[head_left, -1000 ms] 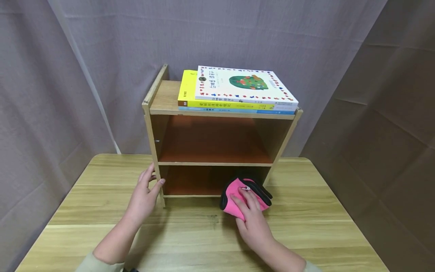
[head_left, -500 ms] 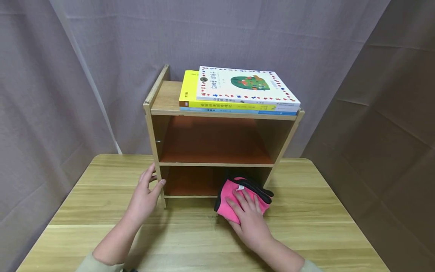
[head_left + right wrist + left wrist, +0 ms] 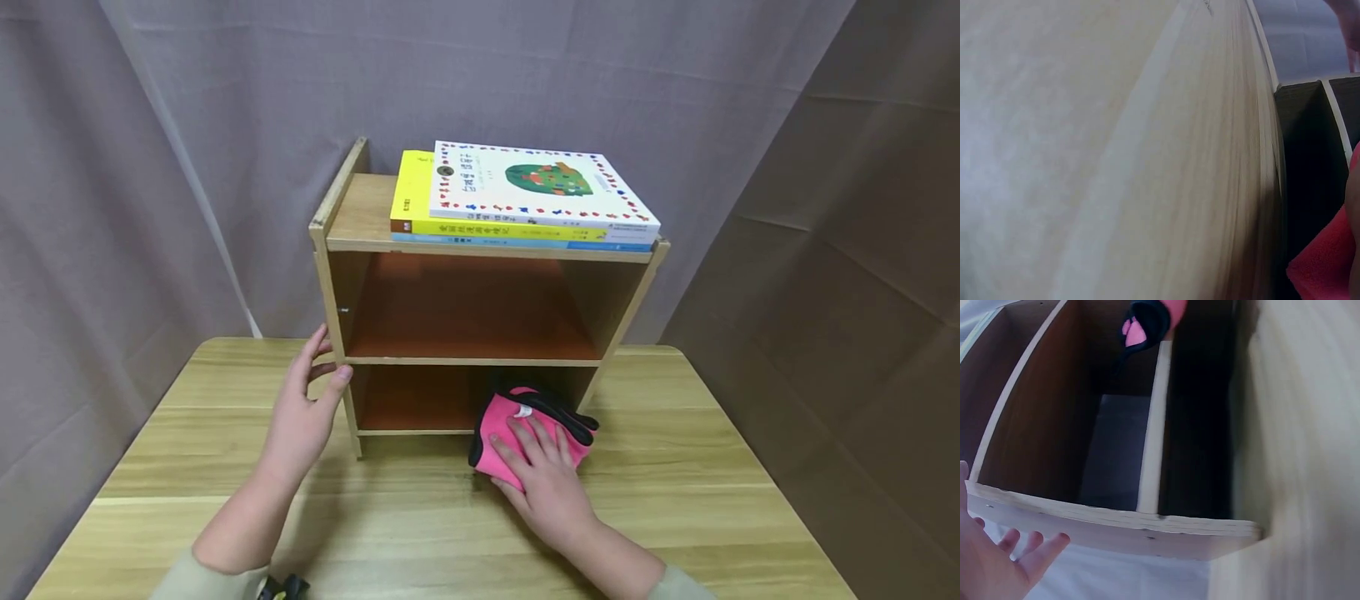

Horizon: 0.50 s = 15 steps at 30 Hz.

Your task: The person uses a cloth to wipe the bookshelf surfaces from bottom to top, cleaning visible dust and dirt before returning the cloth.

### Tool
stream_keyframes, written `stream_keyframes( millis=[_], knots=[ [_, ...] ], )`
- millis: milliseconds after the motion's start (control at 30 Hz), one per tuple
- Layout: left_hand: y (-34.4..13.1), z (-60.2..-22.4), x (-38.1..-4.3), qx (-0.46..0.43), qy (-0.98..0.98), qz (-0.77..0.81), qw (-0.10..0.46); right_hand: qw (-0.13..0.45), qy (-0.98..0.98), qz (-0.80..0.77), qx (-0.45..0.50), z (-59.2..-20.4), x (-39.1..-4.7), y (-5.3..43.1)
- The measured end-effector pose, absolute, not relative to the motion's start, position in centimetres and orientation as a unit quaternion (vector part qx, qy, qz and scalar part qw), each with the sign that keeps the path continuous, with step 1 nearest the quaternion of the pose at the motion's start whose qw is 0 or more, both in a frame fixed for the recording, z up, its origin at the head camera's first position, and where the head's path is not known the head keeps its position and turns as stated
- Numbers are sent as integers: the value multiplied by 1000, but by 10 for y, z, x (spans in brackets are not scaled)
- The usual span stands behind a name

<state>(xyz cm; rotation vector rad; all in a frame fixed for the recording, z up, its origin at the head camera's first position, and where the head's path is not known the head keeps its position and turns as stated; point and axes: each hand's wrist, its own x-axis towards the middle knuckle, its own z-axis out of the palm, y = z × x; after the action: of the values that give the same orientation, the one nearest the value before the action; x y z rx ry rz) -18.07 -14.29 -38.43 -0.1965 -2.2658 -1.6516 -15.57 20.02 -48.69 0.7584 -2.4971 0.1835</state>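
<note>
In the head view, a pink cloth (image 3: 498,446) with black edging lies bunched against the lower right front of a small wooden shelf (image 3: 465,362). My right hand (image 3: 551,496) rests on the cloth with its fingers straight and spread, pressing on it. At the shelf's left side, my left hand (image 3: 303,417) has its thumb by the front edge and its fingers along the outer face. The left wrist view shows those fingers spread beside the side panel (image 3: 1116,528); contact is hard to tell. Only a corner of the cloth (image 3: 1325,262) appears in the right wrist view.
Books are stacked flat on the shelf's top board, a white one (image 3: 487,179) uppermost over a yellow one (image 3: 408,196) and a blue one (image 3: 420,238). The shelf stands on a wooden table (image 3: 420,533). Grey curtains (image 3: 247,125) hang behind.
My left hand has shifted up and slightly left along the shelf's side. My right hand and the cloth have slid a little left, the fingers now spread wider. The books stay put.
</note>
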Motion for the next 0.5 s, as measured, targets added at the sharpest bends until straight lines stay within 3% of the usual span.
stream_keyframes(
  millis=[500],
  knots=[
    [-138,-351,-198,-46,-820,-553,144,319,-898,37,301,-493,-162,200]
  ],
)
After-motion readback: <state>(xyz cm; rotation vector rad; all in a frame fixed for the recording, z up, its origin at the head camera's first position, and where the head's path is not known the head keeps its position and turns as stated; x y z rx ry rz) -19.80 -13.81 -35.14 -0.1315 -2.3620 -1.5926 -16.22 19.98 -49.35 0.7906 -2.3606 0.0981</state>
